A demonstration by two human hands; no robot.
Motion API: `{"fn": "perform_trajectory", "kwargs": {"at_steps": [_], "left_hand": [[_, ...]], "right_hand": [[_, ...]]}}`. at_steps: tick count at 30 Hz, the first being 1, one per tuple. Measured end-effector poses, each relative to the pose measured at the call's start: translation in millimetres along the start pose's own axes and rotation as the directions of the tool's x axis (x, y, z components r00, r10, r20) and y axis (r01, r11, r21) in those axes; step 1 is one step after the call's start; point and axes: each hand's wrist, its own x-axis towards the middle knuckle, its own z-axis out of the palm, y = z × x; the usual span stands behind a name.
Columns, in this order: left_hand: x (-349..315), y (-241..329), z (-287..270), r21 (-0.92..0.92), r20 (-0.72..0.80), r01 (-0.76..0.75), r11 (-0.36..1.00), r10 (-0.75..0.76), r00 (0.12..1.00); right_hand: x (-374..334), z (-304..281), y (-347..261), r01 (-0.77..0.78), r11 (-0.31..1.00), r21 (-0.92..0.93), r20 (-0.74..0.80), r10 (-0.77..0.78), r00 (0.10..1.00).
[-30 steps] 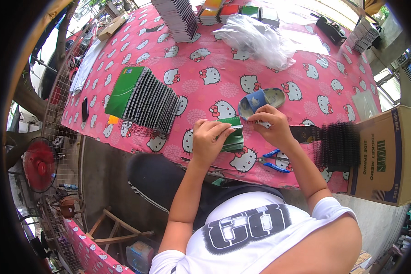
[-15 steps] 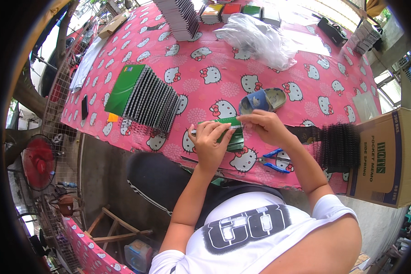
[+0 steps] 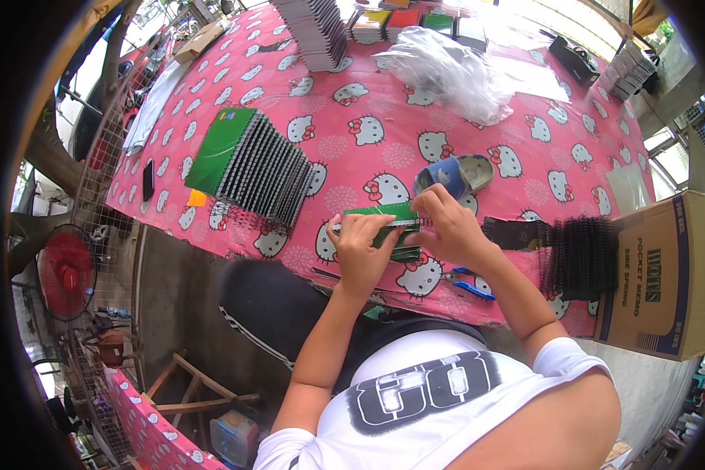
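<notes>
Under my left hand is a small green-covered notebook near the table's front edge, its fingers closed over it. A pale strip of page edge shows between the green covers. My right hand is at the notebook's right end, thumb and fingers bent together there; whatever they pinch is hidden. Blue-handled pliers lie beside my right forearm, partly covered by it. Farther right stands a bunch of black spiral coils. Just beyond my right hand rests a blue slipper.
A tall stack of spiral-bound green notebooks stands at the left. A brown carton is at the right edge. Toward the back are a clear plastic bag, another notebook stack and a black case. A phone lies far left.
My right hand has come down from the notebook's upper right corner onto its right end, and the forearm now covers more of the pliers. My left hand stays on the notebook.
</notes>
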Motion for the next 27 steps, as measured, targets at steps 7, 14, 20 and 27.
{"fn": "perform_trajectory", "kwargs": {"at_steps": [7, 14, 20, 27], "left_hand": [[-2.2, 0.2, -1.1, -0.030, 0.008, -0.001, 1.000, 0.001, 1.000], [-3.1, -6.0, -1.4, -0.061, 0.026, -0.041, 0.997, 0.042, 0.999], [10.9, -6.1, -3.1, -0.105, 0.043, -0.065, 0.992, 0.070, 0.997], [11.4, -9.1, 8.6, -0.036, -0.017, -0.070, 0.997, 0.069, 0.997]], "right_hand": [[3.3, -0.6, -2.8, 0.104, 0.995, -0.012, -0.001, -0.104, 0.995], [3.0, 0.9, 22.6, 0.122, 0.983, -0.134, 0.029, -0.120, 0.992], [18.3, -54.9, 132.6, 0.050, 0.901, -0.431, 0.217, 0.049, 0.975], [24.6, -49.1, 113.4, -0.146, 0.845, 0.514, 0.039, 0.147, 0.988]]}}
